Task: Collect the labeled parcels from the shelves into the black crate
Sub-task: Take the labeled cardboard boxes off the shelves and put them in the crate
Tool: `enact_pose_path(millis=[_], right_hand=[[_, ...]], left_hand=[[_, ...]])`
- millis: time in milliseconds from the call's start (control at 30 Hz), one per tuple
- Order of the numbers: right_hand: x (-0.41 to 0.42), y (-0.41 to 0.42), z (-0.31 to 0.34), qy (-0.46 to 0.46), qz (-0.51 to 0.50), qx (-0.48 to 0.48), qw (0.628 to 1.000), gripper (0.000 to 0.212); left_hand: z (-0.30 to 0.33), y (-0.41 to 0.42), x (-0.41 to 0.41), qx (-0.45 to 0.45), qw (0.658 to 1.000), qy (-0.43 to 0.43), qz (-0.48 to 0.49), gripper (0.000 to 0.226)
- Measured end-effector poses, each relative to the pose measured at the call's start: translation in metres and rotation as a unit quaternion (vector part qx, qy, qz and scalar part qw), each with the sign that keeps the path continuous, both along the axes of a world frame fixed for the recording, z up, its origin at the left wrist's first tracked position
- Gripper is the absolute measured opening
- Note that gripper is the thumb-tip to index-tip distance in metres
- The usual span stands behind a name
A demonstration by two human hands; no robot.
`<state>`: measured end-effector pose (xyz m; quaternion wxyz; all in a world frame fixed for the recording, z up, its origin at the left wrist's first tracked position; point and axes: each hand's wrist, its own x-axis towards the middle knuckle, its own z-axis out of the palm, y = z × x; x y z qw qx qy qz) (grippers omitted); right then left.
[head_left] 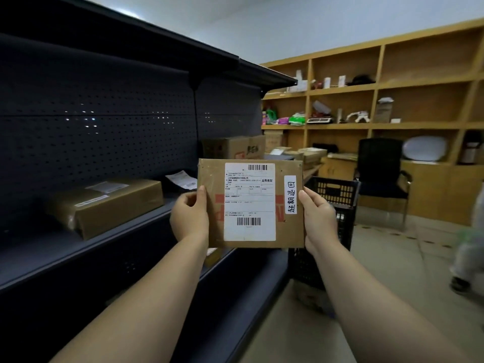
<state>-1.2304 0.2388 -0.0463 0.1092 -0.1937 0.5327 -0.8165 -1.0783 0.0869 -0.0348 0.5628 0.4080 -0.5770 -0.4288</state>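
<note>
Both grips clasp the flat labeled parcel [251, 203] upright: left hand [190, 214] and right hand [318, 218] pinching opposite edges.

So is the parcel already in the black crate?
No, both the left hand and right hand hold the parcel up in front of the black crate.

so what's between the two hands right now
The flat cardboard parcel, label facing the camera. The left hand and right hand grip its side edges, as the head view shows.

Bare forearms (no sleeves), ringless fingers [201, 191]
</note>
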Motion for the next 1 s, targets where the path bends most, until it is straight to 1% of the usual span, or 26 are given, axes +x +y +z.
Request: enact_pose_path(millis=[100, 367, 467, 600, 767, 867, 933, 1000], right_hand=[[-0.042, -0.011, 0.000, 0.000, -0.035, 0.000, 0.999, 0.026], [-0.154, -0.052, 0.002, 0.009, -0.112, 0.007, 0.994, 0.032], [-0.192, -0.057, -0.002, -0.004, -0.135, 0.001, 0.991, 0.032], [-0.238, -0.056, -0.010, -0.007, -0.159, 0.010, 0.987, 0.031], [-0.300, -0.059, -0.020, -0.003, -0.193, 0.042, 0.980, 0.034], [-0.344, -0.065, -0.022, -0.004, -0.194, 0.050, 0.980, 0.025], [-0.377, -0.070, -0.020, 0.002, -0.192, 0.057, 0.980, 0.020], [-0.412, -0.075, -0.016, 0.008, -0.189, 0.055, 0.980, 0.020]], left_hand=[[0.001, -0.020, -0.051, -0.006, 0.999, -0.002, -0.031, 0.025], [0.006, -0.078, -0.186, -0.033, 0.994, 0.008, -0.109, 0.023], [0.005, -0.091, -0.235, -0.039, 0.991, 0.012, -0.127, 0.025], [-0.001, -0.098, -0.294, -0.025, 0.987, 0.001, -0.161, 0.023], [-0.012, -0.107, -0.366, -0.008, 0.981, -0.013, -0.194, 0.019], [-0.015, -0.115, -0.412, -0.012, 0.979, -0.023, -0.201, 0.026], [-0.015, -0.120, -0.447, -0.009, 0.979, -0.020, -0.204, 0.026], [-0.014, -0.124, -0.483, -0.005, 0.979, -0.011, -0.205, 0.023]])
